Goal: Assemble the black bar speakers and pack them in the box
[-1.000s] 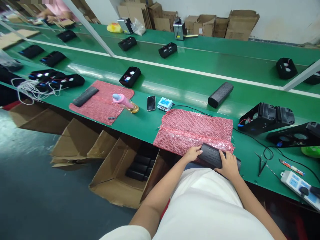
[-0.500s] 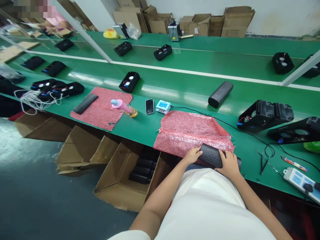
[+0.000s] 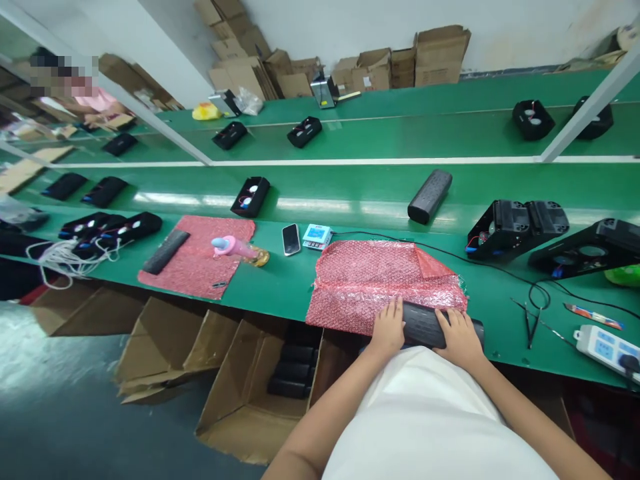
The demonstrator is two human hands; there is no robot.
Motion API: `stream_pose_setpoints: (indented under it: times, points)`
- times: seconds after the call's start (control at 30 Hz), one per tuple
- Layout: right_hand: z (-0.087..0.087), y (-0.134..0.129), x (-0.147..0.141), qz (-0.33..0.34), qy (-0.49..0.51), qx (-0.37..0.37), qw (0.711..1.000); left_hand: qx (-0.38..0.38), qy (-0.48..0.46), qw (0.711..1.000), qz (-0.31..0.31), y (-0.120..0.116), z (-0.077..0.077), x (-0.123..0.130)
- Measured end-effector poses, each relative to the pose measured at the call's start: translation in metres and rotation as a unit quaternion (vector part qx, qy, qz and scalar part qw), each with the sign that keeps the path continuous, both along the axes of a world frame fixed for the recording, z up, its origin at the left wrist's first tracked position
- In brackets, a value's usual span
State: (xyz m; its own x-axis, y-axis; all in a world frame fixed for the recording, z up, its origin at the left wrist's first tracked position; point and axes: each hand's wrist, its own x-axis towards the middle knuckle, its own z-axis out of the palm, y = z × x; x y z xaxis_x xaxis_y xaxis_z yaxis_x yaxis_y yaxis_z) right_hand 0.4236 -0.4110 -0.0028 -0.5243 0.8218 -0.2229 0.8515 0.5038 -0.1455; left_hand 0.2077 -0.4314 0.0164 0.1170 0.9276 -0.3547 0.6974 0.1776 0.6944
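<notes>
A long black speaker [image 3: 421, 324] with a patterned cover lies at the bench's front edge, against my body. Around its left end is my left hand [image 3: 389, 328], while my right hand [image 3: 459, 337] grips it near the right end, fingers over the top. Beneath and behind the speaker spreads a sheet of pink bubble wrap [image 3: 380, 273], its far right corner folded over. Another dark speaker [image 3: 431, 196] rests farther back on the green surface. To the right stand open black speaker housings [image 3: 500, 230] with parts showing inside.
A blue-and-white meter [image 3: 317, 236], a phone [image 3: 291, 239] and a pink bottle [image 3: 235, 248] sit left of the wrap. Tweezers [image 3: 530, 327], a pen-like knife [image 3: 594, 315] and a power strip [image 3: 607, 350] lie right. Below is an open carton [image 3: 235, 413] holding black units. A person works far left.
My head view has tilted up and shifted. My left hand has moved from the speaker's left end corner to more over its top; the right hand still holds it.
</notes>
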Motion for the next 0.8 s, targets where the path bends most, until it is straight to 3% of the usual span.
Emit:
stream_pose_setpoints:
  times: [0.13, 0.27, 0.47, 0.8]
  points:
    - [0.006, 0.016, 0.001, 0.002, 0.016, -0.031, 0.999, 0.026, 0.051, 0.987, -0.150, 0.009, 0.006, 0.020]
    - [0.011, 0.047, 0.003, 0.010, 0.040, -0.076, 0.996, 0.036, 0.112, 0.967, -0.227, 0.033, 0.006, 0.024]
    - [0.009, 0.080, 0.005, 0.016, 0.063, -0.145, 0.987, 0.063, 0.172, 0.942, -0.280, 0.062, 0.009, 0.019]
    - [0.012, 0.082, 0.002, 0.009, 0.069, -0.176, 0.982, 0.071, 0.227, 0.929, -0.284, 0.064, 0.011, 0.022]
